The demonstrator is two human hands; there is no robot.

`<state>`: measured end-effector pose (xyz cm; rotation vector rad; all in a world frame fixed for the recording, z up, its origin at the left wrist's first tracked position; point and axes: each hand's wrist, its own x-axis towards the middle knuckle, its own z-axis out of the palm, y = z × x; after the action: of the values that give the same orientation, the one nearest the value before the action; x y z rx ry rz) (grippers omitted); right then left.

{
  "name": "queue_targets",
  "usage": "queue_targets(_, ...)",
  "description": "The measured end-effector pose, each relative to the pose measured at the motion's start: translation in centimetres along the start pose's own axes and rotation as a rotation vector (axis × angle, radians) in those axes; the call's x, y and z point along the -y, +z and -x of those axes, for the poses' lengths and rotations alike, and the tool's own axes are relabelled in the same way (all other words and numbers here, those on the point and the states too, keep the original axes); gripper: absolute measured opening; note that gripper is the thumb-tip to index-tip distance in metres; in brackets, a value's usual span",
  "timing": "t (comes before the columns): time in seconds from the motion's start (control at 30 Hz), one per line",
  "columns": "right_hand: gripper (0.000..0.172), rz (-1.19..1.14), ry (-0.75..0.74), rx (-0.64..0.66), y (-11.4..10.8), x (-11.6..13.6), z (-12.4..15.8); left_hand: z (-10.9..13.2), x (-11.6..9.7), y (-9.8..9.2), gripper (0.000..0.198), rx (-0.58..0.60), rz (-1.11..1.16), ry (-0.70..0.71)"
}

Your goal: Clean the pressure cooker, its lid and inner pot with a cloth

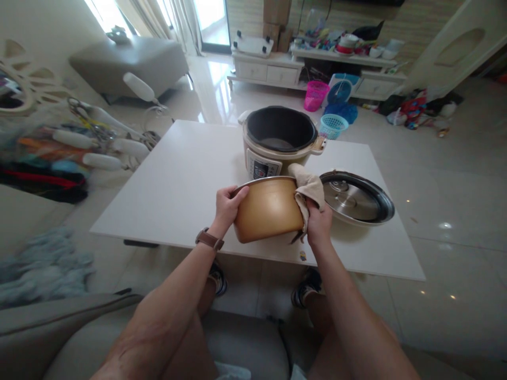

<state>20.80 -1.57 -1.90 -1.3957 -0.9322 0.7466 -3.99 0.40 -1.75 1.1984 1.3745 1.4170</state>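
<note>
A gold-coloured inner pot [269, 208] is tilted above the front of the white table, its outer wall facing me. My left hand [227, 208] grips its left rim, thumb on the outside. On the opposite side, my right hand [318, 219] is closed around a beige cloth [311, 186] and presses it to the pot's wall. Just behind stands the electric pressure cooker [259, 163], lidless, with a dark interior and a control panel on its front. To the right, the cooker's round lid [356, 200] lies with its metal underside up. The pot's inside is hidden from me.
The white table [158, 195] spans the middle, with a small sticker [303, 256] near its front edge. On the floor beyond are a pink basket [316, 96] and a light blue basket [333, 125]. A long, low white cabinet [267, 71] stands behind them.
</note>
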Motion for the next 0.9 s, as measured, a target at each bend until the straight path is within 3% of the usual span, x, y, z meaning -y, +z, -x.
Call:
queue_targets(0.13,0.043,0.125,-0.285,0.149,-0.4,1.6,1.0,-0.1,0.2,0.0,0.056,0.027,0.02,-0.047)
queue_targets(0.27,0.051,0.278,-0.606,0.369,-0.6,3.3,2.5,-0.3,0.0,0.3,0.053,0.038,0.046,-0.065)
queue_targets(0.4,0.055,0.343,-0.726,0.404,-0.6,3.5,3.1,-0.6,0.1,0.3,0.053,0.046,0.073,-0.083)
queue_targets(0.63,0.051,0.243,-0.634,0.368,-0.8,2.7,2.4,-0.6,1.3,-0.2,0.059,0.015,0.083,-0.079)
queue_targets(0.9,0.044,0.039,-0.284,0.159,-0.5,1.3,1.6,-0.4,2.2,0.1,0.063,-0.025,0.12,-0.082)
